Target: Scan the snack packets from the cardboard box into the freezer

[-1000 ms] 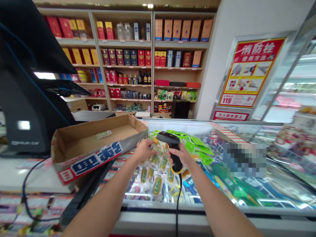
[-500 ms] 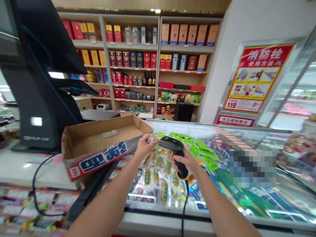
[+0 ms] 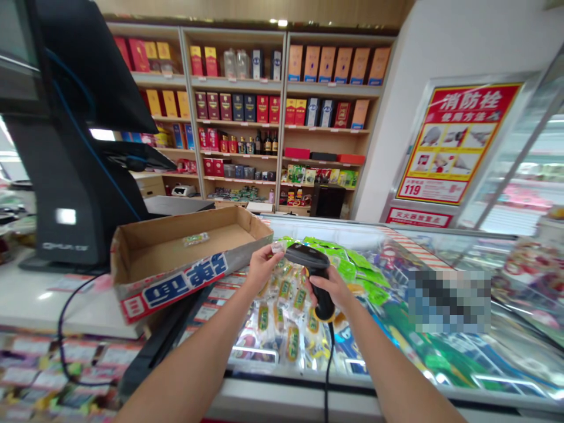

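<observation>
My right hand (image 3: pixel 332 289) is wrapped round the grip of a black barcode scanner (image 3: pixel 308 257), its head pointing left and its cable hanging down. Close in front of the scanner's head, my left hand (image 3: pixel 261 267) pinches a small clear wrapped packet (image 3: pixel 277 247) with a whitish patch on it. Below both hands, several clear snack packets (image 3: pixel 293 343) with green-and-yellow labels lie on the glass top. Behind the scanner are bright green bags (image 3: pixel 359 260). To the left, one similar packet (image 3: pixel 195 238) lies inside an open cardboard box (image 3: pixel 154 247).
A black checkout terminal (image 3: pixel 74 176) stands on the white counter (image 3: pixel 39 299) at the left. The glass-topped case (image 3: pixel 251 376) runs across the front. Boxed bottles fill the shelves (image 3: pixel 238 85) behind, and a red-and-yellow sign (image 3: pixel 458 141) hangs on the right wall.
My left hand has shifted slightly right and down, and the packet in it now shows its whitish patch beside the scanner's head. The scanner has barely moved.
</observation>
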Available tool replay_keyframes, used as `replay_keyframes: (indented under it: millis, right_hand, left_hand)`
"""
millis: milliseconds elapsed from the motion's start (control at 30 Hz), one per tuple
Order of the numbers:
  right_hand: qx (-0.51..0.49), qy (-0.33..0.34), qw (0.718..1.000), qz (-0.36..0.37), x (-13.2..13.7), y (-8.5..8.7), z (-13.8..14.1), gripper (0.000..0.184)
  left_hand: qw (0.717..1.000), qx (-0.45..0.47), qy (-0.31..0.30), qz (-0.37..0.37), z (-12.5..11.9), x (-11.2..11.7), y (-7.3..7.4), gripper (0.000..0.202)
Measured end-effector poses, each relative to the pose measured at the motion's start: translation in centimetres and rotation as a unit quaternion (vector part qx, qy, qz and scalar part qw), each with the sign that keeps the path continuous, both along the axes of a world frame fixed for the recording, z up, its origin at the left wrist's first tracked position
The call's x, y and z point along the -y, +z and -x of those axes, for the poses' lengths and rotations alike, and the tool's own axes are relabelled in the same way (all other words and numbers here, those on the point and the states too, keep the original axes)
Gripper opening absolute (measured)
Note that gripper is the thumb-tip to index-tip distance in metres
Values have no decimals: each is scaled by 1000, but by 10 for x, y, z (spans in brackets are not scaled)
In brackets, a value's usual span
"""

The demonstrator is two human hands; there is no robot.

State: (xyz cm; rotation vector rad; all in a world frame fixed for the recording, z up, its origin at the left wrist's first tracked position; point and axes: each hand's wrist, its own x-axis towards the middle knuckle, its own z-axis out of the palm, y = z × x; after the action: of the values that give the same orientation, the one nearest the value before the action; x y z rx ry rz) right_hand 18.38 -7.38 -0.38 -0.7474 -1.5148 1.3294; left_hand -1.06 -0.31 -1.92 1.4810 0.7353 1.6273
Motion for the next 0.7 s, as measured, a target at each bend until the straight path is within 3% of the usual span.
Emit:
replay_keyframes:
  millis: [500, 700]
  right_hand:
    - [6, -4, 999, 32, 0, 1, 1, 27]
    - [19, -11, 1000, 6, 1, 0, -2, 28]
  left_hand:
    - [998, -47, 44, -11, 1, -3, -1, 20]
    - [997, -51, 55, -28, 1, -3, -5, 23]
